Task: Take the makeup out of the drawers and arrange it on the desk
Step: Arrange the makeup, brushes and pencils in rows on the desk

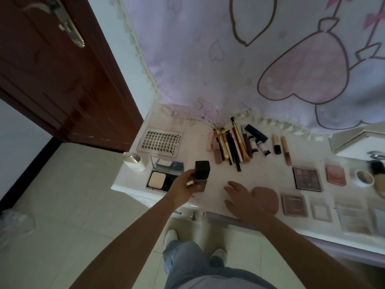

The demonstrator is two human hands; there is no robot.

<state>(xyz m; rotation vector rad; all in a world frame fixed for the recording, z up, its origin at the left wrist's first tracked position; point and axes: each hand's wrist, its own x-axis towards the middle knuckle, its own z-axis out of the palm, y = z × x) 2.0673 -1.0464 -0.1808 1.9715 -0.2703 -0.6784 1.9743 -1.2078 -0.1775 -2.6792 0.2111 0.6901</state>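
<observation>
White and glossy, the desk top (pixel 200 170) stands against a lilac cartoon-print curtain (pixel 208 59). Over its front edge the left hand (pixel 183 187) grips a square dark-capped foundation bottle (pixel 201 176) upright, just beside an open mirrored powder compact (pixel 164 176). The right hand (pixel 243 202) rests flat, fingers relaxed, beside a round tan puff (pixel 265 200), pencils and brushes (pixel 233 144) behind.
</observation>
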